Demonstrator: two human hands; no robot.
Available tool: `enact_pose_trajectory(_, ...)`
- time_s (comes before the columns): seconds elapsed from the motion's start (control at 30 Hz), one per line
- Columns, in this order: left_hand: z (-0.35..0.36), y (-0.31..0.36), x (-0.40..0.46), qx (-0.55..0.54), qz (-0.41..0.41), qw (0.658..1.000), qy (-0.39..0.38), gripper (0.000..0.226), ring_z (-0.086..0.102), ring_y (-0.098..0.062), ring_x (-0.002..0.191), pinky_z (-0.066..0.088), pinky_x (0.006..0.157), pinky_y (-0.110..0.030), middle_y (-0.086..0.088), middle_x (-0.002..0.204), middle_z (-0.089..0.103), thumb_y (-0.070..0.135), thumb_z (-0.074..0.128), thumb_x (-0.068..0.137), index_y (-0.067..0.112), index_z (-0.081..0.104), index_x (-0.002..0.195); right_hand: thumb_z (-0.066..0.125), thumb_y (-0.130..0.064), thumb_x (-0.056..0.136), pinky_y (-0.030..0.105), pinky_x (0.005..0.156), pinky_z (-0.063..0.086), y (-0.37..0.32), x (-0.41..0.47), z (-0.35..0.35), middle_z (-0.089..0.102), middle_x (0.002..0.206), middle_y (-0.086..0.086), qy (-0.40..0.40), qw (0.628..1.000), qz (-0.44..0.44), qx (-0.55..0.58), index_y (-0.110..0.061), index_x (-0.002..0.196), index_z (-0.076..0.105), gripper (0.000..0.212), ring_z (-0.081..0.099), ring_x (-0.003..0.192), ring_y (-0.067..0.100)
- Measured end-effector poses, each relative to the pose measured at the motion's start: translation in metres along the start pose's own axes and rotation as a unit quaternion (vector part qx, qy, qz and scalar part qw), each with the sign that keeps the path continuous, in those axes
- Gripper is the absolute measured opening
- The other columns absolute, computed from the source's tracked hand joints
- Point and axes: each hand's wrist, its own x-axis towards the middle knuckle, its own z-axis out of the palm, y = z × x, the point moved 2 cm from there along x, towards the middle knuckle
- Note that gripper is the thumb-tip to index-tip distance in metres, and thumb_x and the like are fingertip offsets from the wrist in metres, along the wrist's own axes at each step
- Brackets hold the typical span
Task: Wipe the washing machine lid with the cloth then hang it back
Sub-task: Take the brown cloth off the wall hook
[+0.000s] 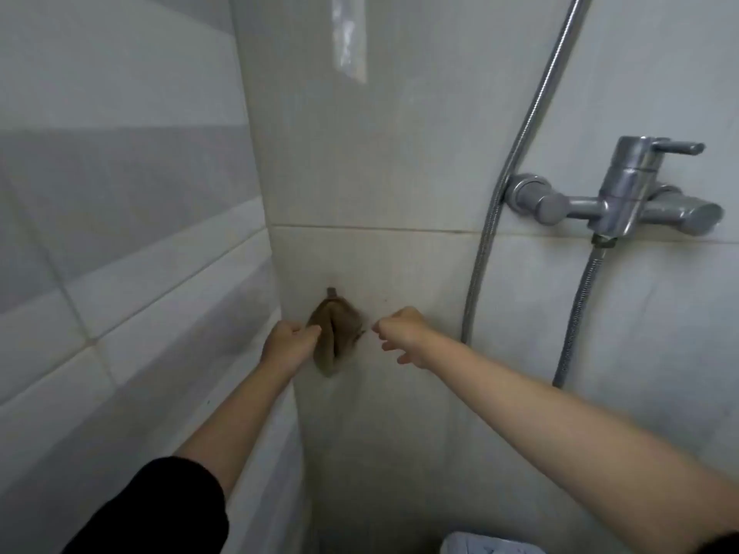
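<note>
On your left runs a wall of large, glossy pale-grey ceramic tiles, smooth and hard, with thin grout lines. Your left hand reaches in from a black sleeve and has its fingers pinched shut on the left edge of the small, crumpled brown cloth. The cloth hangs on a small hook fixed to the cream tiled corner column; it droops in soft folds against the tile. Judging by that drape, it is light, limp and easily bunched, perhaps damp, so it should give no resistance but will not hold a shape: gather a good fold in your fist rather than a fingertip pinch, and lift up off the hook before pulling away. Your right hand is just beside the cloth's right edge, thumb and forefinger nearly closed; whether they have caught a corner of the fabric you cannot tell from here. Further right, a ribbed, flexible chrome shower hose curves down the wall, and beyond it sits a polished chrome mixer tap, rigid and slick. The washing machine lid is not clearly in view.
</note>
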Motion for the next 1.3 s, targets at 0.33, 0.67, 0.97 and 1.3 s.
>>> enact_pose_trajectory(0.33, 0.033, -0.042, 0.047, -0.198, -0.172, 0.962, -0.075, 0.045, 0.054, -0.024, 0.106, 0.041, 0.085, -0.035, -0.006, 0.126, 0.058, 0.033, 0.061, 0.089, 0.005, 0.057, 0.123, 0.068, -0.016, 0.083, 0.027, 0.079, 0.045, 0.010, 0.044, 0.051, 0.060, 0.095, 0.006, 0.108, 0.980, -0.024, 0.168, 0.001, 0.107, 0.065, 0.030, 0.058, 0.090, 0.019)
enact_pose_trajectory(0.67, 0.034, -0.044, 0.055, -0.330, -0.211, 0.915, -0.096, 0.034, 0.064, -0.025, 0.088, 0.053, 0.068, -0.034, -0.015, 0.113, 0.066, 0.013, 0.065, 0.086, 0.002, 0.061, 0.117, 0.062, -0.016, 0.080, 0.027, 0.051, 0.034, -0.008, 0.050, 0.060, 0.043, 0.051, -0.001, 0.105, 0.990, -0.080, 0.048, -0.019, 0.049, 0.040, 0.038, 0.043, 0.050, 0.013)
enact_pose_trajectory(0.97, 0.005, -0.005, 0.041, -0.345, -0.097, 0.931, -0.074, 0.014, 0.067, -0.020, 0.074, 0.059, 0.065, -0.030, -0.019, 0.108, 0.065, 0.007, 0.058, 0.090, 0.001, 0.063, 0.102, 0.054, -0.019, 0.088, 0.036, 0.064, 0.046, -0.042, 0.022, 0.023, 0.050, 0.070, 0.011, 0.096, 0.979, -0.169, 0.058, -0.017, 0.065, 0.044, 0.025, 0.053, 0.069, 0.023)
enact_pose_trajectory(1.3, 0.038, 0.036, -0.053, -0.130, -0.140, 0.972, -0.136, 0.041, 0.058, -0.021, 0.103, 0.036, 0.092, -0.037, -0.009, 0.114, 0.062, 0.042, 0.053, 0.091, 0.008, 0.057, 0.114, 0.055, -0.022, 0.089, 0.033, 0.061, 0.051, -0.017, -0.038, -0.056, 0.056, 0.067, 0.009, 0.075, 0.986, -0.152, -0.002, -0.015, 0.072, 0.053, 0.018, 0.058, 0.065, 0.024)
